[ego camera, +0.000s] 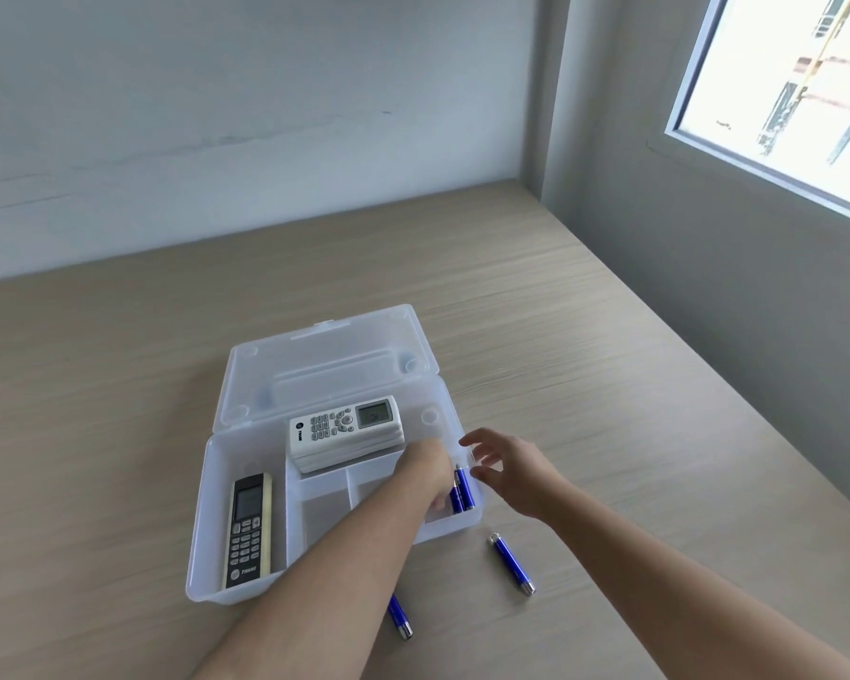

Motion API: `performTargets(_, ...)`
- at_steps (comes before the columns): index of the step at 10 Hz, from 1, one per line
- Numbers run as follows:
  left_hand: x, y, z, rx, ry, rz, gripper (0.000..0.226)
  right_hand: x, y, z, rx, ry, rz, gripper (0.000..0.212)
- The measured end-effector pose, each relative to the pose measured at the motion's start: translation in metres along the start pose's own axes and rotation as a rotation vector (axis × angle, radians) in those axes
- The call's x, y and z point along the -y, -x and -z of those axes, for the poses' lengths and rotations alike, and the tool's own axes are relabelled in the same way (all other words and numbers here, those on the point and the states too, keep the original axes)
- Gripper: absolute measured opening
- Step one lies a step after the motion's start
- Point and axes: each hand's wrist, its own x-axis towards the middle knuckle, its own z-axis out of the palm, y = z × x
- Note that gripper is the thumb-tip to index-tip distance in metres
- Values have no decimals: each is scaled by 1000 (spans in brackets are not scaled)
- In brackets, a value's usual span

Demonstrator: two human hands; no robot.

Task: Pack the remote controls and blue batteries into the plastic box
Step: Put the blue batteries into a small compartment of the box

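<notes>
The clear plastic box (202, 547) lies open on the table with its lid folded back. A white remote (344, 427) rests across the top of the inner tray. In the box's left section a black-and-gold remote (247, 530) lies flat. My left hand (425, 471) reaches into the tray's right compartment, its fingers curled down against two blue batteries (464, 490); the fingertips are hidden, so the hold is unclear. My right hand (509, 476) hovers with fingers spread just right of the box. Two more blue batteries lie on the table, one (511, 564) at the right and one (400, 618) beside my left forearm.
The light wooden table (585, 336) meets a white wall at the back and a grey wall with a window (796, 90) on the right. The tray's middle compartments (322, 503) hold nothing.
</notes>
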Motion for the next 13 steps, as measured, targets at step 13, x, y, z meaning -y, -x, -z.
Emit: performTargets(13, 88, 86, 57, 40, 623, -276, 14, 52, 13, -6, -302, -74, 119, 21)
